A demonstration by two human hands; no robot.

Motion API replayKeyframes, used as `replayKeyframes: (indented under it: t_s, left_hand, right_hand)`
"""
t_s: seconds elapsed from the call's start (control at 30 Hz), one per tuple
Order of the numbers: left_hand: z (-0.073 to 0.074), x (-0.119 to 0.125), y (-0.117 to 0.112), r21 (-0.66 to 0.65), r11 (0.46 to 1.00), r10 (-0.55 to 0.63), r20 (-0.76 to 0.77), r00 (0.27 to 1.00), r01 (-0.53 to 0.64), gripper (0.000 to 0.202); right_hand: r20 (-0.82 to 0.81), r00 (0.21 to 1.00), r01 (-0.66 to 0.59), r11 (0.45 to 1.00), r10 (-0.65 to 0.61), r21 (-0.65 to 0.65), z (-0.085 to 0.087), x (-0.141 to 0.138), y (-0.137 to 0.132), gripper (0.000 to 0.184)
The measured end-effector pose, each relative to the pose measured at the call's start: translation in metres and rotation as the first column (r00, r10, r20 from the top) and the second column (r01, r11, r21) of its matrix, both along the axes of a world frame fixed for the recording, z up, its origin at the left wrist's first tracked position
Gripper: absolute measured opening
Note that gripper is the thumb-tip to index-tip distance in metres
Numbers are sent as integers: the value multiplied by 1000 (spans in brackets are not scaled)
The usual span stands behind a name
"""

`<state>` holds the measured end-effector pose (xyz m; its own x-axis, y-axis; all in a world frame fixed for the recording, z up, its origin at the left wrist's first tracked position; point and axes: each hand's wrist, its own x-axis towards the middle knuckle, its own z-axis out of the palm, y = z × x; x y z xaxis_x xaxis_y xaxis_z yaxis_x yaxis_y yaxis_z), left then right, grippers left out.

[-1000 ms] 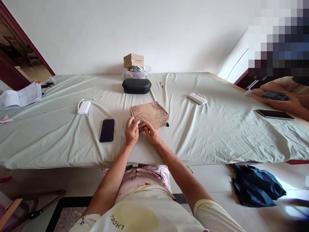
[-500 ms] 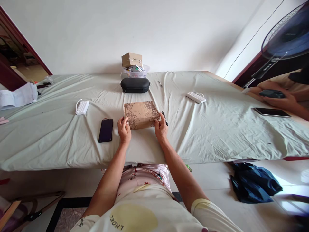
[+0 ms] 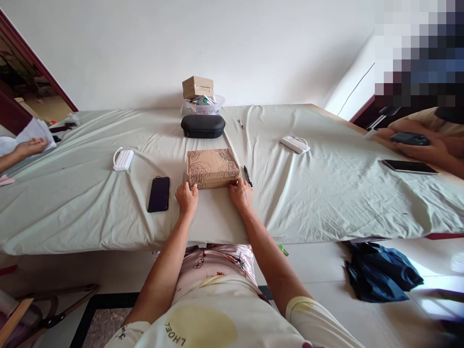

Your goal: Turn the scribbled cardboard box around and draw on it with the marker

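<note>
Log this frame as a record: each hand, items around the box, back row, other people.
left hand: at near-left corner of scribbled cardboard box
right hand: at that box's near-right corner
right of box: black pen
left of box: smartphone, screen dark
behind box: black case, then plastic tub topped by plain carton
others: hand at papers, far left; hand holding dark device, far right

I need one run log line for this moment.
left hand: scribbled box, near-left corner | right hand: same box, near-right corner | pen: right of box
</note>
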<state>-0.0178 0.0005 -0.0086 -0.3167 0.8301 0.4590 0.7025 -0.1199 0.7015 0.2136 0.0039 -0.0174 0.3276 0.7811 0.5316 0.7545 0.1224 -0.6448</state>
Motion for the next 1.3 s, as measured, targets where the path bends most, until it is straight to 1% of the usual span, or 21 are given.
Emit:
replayKeyframes:
  t_s: [0.07, 0.13, 0.23, 0.3, 0.43, 0.53, 0.6, 0.67, 0.8, 0.87, 0.9, 0.93, 1.0, 1.07, 1.13, 1.2, 1.3]
  left_hand:
    - [0, 0, -1, -65, 998, 19, -87, 996, -25, 16]
    - [1, 0, -2, -94, 995, 10, -128, 992, -22, 14]
    - [2, 0, -2, -114, 993, -13, -120, 993, -1, 10]
    - [2, -1, -1, -93, 996, -16, -90, 996, 8, 10]
    - [-2, 0, 3, 19, 1000, 18, -16, 1000, -17, 21]
    - [-4, 0, 5, 129, 991, 37, 49, 998, -43, 31]
    - [-2, -1, 4, 214, 975, 34, 91, 995, -53, 36]
    - [1, -2, 1, 321, 946, 7, 129, 992, -49, 41]
    - [11, -1, -7, 520, 854, -85, 131, 988, 5, 47]
    - [14, 2, -10, 564, 825, -107, 102, 989, 32, 46]
    - [14, 3, -10, 566, 823, -114, 90, 989, 43, 47]
    - [13, 4, -10, 555, 830, -120, 83, 989, 54, 48]
    - [9, 5, -7, 499, 864, -133, 93, 987, 70, 53]
    - [3, 4, -3, 412, 908, -144, 134, 980, 77, 54]
    - [-5, 3, 3, 302, 950, -137, 177, 975, 78, 50]
    - [-11, 0, 7, 183, 980, -110, 186, 976, 76, 46]
    - [-15, -2, 11, 68, 994, -90, 155, 984, 80, 45]
  right_hand:
    - [59, 998, 38, 999, -36, -21, -1, 2, -2, 23]
    - [78, 996, 44, 998, -40, -49, -1, 3, -2, 19]
    - [54, 998, 14, 996, -9, -87, 0, 1, -1, 16]
    - [15, 1000, -4, 996, 5, -87, 1, 0, 0, 18]
    - [-52, 998, -22, 1000, 21, -13, 6, -3, 2, 29]
    - [-82, 994, -58, 993, 67, 105, 12, -3, 1, 36]
    - [-107, 989, -75, 976, 99, 207, 18, -4, -2, 39]
    - [-145, 981, -81, 949, 131, 305, 24, -4, -8, 39]
    - [-220, 955, -79, 882, 201, 465, 33, -4, -20, 32]
    - [-235, 946, -75, 855, 223, 512, 33, -4, -21, 29]
    - [-241, 943, -76, 852, 230, 518, 32, -4, -21, 30]
    - [-250, 939, -80, 858, 235, 507, 30, -3, -19, 31]
    - [-278, 931, -98, 894, 238, 438, 25, -3, -12, 34]
    - [-304, 926, -122, 938, 226, 326, 19, -2, -5, 34]
    - [-299, 934, -131, 967, 195, 220, 13, 0, 1, 32]
    - [-263, 951, -124, 980, 162, 157, 9, 2, 4, 30]
    - [-215, 969, -100, 988, 124, 116, 7, 3, 5, 30]
